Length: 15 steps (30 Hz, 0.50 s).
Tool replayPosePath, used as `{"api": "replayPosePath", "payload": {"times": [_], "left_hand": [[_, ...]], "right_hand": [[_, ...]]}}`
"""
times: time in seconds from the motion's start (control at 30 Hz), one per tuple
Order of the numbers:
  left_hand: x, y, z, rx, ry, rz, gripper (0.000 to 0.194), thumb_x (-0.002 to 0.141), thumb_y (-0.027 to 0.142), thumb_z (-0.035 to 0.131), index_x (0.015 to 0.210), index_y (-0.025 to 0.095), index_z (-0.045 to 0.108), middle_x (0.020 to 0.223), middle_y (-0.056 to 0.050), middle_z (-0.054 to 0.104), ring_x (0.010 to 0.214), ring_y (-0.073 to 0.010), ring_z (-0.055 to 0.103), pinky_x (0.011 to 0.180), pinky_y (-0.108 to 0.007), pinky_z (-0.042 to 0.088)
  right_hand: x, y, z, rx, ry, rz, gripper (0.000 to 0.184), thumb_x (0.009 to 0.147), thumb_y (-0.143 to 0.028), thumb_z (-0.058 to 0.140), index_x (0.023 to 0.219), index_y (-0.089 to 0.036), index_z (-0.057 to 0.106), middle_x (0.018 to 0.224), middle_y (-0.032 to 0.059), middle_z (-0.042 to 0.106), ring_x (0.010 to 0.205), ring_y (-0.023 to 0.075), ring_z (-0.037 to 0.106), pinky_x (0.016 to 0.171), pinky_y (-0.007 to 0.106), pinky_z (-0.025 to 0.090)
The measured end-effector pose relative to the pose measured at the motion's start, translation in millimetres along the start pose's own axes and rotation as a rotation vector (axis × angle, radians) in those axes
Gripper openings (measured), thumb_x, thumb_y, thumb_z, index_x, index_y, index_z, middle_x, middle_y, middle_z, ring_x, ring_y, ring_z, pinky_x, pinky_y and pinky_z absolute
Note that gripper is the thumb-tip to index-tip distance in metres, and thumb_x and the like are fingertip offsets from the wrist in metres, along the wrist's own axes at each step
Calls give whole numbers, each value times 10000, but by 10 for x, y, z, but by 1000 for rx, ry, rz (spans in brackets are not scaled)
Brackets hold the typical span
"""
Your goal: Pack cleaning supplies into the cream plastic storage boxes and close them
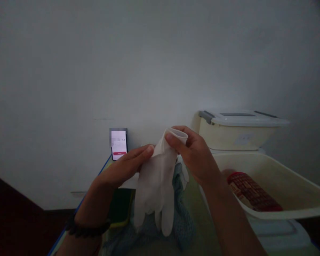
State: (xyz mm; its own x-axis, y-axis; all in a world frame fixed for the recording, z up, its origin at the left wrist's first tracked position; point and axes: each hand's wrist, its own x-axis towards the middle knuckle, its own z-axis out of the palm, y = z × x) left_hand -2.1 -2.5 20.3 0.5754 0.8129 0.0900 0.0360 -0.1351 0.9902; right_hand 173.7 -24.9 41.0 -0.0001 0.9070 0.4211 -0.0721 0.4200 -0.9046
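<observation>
A white glove (157,181) hangs between my hands, fingers pointing down and its cuff opening at the top. My right hand (194,153) pinches the cuff, thumb on the near side. Lower on the other edge, my left hand (130,163) grips the glove with the thumb in front and the fingers mostly hidden behind. Under and behind the glove lies a crumpled blue-grey knitted cloth (185,227). Another white piece (185,176), perhaps a second glove, shows partly beyond it. A dark green pad with a yellow edge (120,206) rests beside my left wrist.
A phone (119,145) with a lit screen leans against the wall at the back left. On the right, an open cream bin (296,170) holds a red patterned packet (253,192). Behind it stands a lidded storage box (237,131). The table's blue edge (78,209) runs along the left.
</observation>
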Motion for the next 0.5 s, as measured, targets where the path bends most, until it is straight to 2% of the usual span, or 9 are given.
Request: {"api": "replayPosePath", "payload": {"times": [0.13, 0.23, 0.3, 0.37, 0.5], "left_hand": [[9, 74, 26, -37, 21, 231, 306, 853, 434, 536, 1045, 204, 598, 875, -34, 602, 772, -133, 553, 638, -210, 452], [7, 103, 19, -80, -5, 372, 424, 729, 363, 708, 1099, 232, 549, 1046, -45, 561, 905, -166, 557, 703, -231, 485], [1, 112, 18, -24, 14, 390, 502, 642, 258, 787, 1075, 249, 535, 1078, -31, 537, 907, -167, 559, 691, -234, 501], [-3, 126, 33, 71, 91, 368, 452, 649, 193, 776, 1029, 244, 537, 1009, -14, 564, 848, -149, 573, 658, -224, 502], [-10, 195, 103, 127, 296, 366, 118, 792, 258, 635, 847, 176, 569, 736, 7, 602, 633, -102, 560, 542, -185, 459]], "right_hand": [[-16, -28, 14, 5, -14, -3, 260, 694, -336, 722, 792, -179, 541, 616, -74, 544, 523, 39, 470, 446, 141, 359], [-20, -31, 22, -34, -3, -29, 252, 697, -338, 716, 739, -167, 537, 602, -70, 525, 517, 39, 450, 434, 145, 346], [-24, -26, 25, -57, 1, -42, 239, 714, -342, 700, 740, -164, 543, 607, -65, 526, 518, 42, 448, 429, 150, 342], [-30, -19, 23, -78, 0, -45, 225, 731, -346, 684, 749, -167, 548, 611, -62, 527, 521, 46, 449, 431, 156, 343], [-37, -14, 10, -110, -2, -45, 215, 752, -366, 661, 761, -177, 560, 626, -56, 521, 533, 54, 443, 449, 169, 348]]}}
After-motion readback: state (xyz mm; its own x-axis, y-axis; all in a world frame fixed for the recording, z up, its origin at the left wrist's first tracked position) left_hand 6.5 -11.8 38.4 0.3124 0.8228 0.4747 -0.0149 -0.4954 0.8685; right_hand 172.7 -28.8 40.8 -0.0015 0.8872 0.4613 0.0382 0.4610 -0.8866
